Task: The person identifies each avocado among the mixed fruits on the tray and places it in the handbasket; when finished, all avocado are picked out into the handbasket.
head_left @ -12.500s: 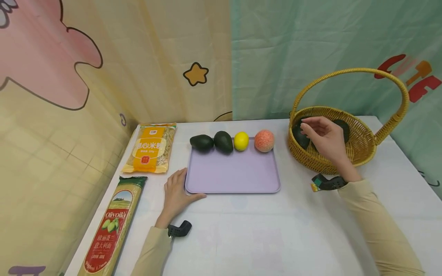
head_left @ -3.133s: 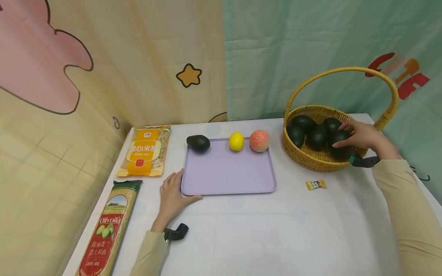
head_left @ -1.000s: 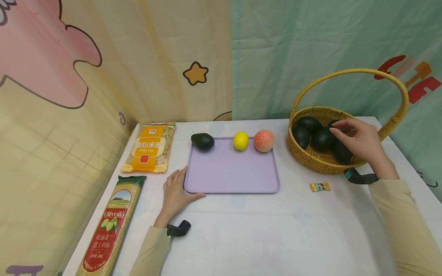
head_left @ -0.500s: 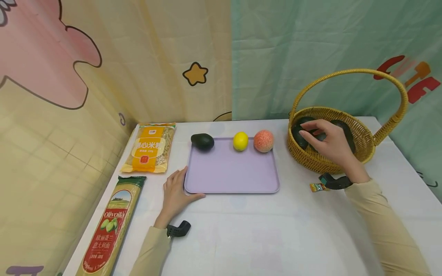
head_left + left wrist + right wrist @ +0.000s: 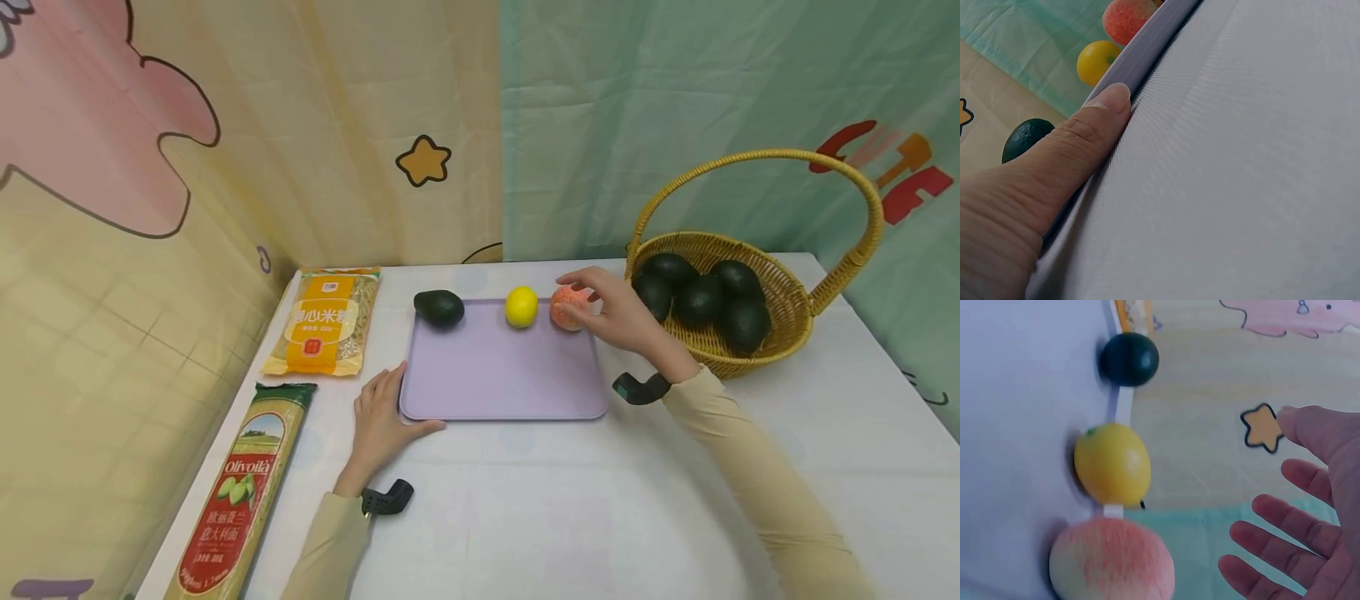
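Observation:
A pink peach (image 5: pixel 566 298), a yellow lemon (image 5: pixel 521 307) and a dark green avocado (image 5: pixel 439 309) line the far edge of the lilac tray (image 5: pixel 502 375). My right hand (image 5: pixel 611 312) hovers at the peach, partly covering it in the head view; the right wrist view shows its fingers spread and holding nothing, apart from the peach (image 5: pixel 1112 562). At the tray's near left corner rests my left hand (image 5: pixel 382 421), fingers along the side, and its thumb (image 5: pixel 1079 134) lies straight against the front rim. Several avocados (image 5: pixel 701 302) fill much of the wicker basket (image 5: pixel 795 342).
The basket's tall handle (image 5: pixel 757 154) arches over it at the back right. A yellow-labelled food bag (image 5: pixel 322 325) and a long Olivoilà spaghetti pack (image 5: pixel 243 492) lie left of the tray. Printed curtains (image 5: pixel 300 125) hang behind the white table (image 5: pixel 540 517).
My right hand has moved left from the basket to the peach. Since the oldest frame, one avocado has left the tray and the basket holds more. My left hand stays put.

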### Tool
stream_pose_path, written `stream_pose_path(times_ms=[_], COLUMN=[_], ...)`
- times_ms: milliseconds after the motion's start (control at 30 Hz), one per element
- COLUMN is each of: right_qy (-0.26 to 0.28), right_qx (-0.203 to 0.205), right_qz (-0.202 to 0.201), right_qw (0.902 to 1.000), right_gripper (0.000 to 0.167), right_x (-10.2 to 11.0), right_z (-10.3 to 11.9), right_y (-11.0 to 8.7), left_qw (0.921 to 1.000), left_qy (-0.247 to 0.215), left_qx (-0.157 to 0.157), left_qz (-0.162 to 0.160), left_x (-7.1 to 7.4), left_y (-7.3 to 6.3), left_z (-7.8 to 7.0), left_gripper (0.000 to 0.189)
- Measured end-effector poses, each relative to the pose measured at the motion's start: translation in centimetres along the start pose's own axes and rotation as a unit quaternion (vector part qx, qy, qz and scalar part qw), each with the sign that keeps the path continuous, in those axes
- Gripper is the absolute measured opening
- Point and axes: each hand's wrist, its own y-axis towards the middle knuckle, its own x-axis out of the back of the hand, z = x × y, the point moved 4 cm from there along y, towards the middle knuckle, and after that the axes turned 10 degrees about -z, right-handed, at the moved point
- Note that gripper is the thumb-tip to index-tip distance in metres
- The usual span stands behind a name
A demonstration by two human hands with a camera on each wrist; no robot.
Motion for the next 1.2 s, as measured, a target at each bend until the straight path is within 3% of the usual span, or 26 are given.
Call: stream_pose_path(times_ms=[233, 500, 700, 1200], right_qy=[0.027, 0.040, 0.050, 0.063], right_qx=[0.007, -0.038, -0.044, -0.133], right_qz=[0.039, 0.114, 0.121, 0.142], right_qw=[0.9988, 0.9919, 0.9904, 0.9789], right_gripper=[0.043, 0.061, 0.067, 0.072], right_x=[-4.6, -9.0, -11.4, -16.7], right_z=[1.5, 2.4, 2.7, 2.0], right_y=[2.0, 3.8, 5.2, 7.4], left_qw=[1.0000, 1.0000, 1.0000, 1.0000], left_qy=[0.000, 0.004, 0.005, 0.006], left_qx=[0.001, 0.003, 0.000, 0.005], left_qz=[0.000, 0.003, 0.001, 0.003], left_x=[0.0, 0.0, 0.0, 0.0], left_y=[0.0, 0.1, 0.0, 0.1], left_z=[0.0, -0.1, -0.1, 0.0], left_gripper=[0.112, 0.111, 0.111, 0.111])
